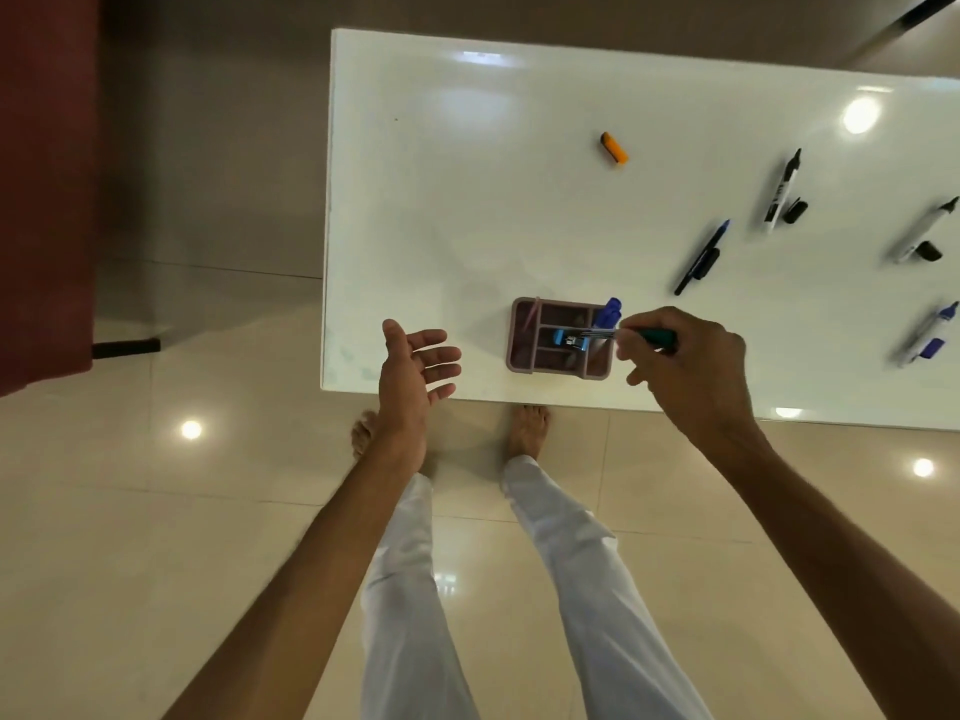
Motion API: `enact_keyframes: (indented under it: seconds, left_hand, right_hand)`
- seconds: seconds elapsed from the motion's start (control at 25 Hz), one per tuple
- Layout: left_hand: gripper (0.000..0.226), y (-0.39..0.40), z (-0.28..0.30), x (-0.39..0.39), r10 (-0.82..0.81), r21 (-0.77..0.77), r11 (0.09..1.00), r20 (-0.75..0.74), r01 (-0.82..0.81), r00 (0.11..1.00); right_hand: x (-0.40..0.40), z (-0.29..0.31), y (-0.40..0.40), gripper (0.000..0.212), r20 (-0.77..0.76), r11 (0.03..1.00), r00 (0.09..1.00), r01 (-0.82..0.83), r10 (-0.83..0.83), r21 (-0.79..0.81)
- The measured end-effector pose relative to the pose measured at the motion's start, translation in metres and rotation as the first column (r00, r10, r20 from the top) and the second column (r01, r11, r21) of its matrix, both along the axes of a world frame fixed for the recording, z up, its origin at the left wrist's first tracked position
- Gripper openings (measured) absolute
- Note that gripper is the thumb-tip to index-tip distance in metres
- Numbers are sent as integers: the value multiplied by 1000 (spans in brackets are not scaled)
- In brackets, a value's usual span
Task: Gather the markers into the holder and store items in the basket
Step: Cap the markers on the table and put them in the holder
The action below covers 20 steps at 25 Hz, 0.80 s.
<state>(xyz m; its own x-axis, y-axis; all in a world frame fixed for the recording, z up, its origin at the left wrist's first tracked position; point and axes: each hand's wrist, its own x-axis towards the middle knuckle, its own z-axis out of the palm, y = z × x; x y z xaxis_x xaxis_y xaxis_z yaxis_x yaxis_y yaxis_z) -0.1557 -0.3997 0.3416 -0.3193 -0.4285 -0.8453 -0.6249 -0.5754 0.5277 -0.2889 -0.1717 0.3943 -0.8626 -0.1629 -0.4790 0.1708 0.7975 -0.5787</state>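
Observation:
A mauve holder with several compartments stands near the white table's front edge. Blue markers stick up from its right corner, and a small blue object lies in its middle compartment. My right hand grips a dark green-handled item whose thin metal end points over the holder. My left hand hovers open, palm up, left of the holder at the table edge. Loose on the table lie a blue-tipped black pen, a black marker with its cap off, another black marker and a blue marker.
A small orange object lies toward the middle back of the white table. A dark red piece of furniture stands at the left. My legs and bare feet are on the glossy tiled floor below the table edge.

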Motion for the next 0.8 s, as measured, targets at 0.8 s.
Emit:
enact_keyframes:
  seconds: [0.8]
  left_hand:
    - [63, 26, 13, 51, 103, -25, 994, 69, -102, 992]
  right_hand:
    - [5, -116, -73, 38, -74, 654, 675, -672, 734, 348]
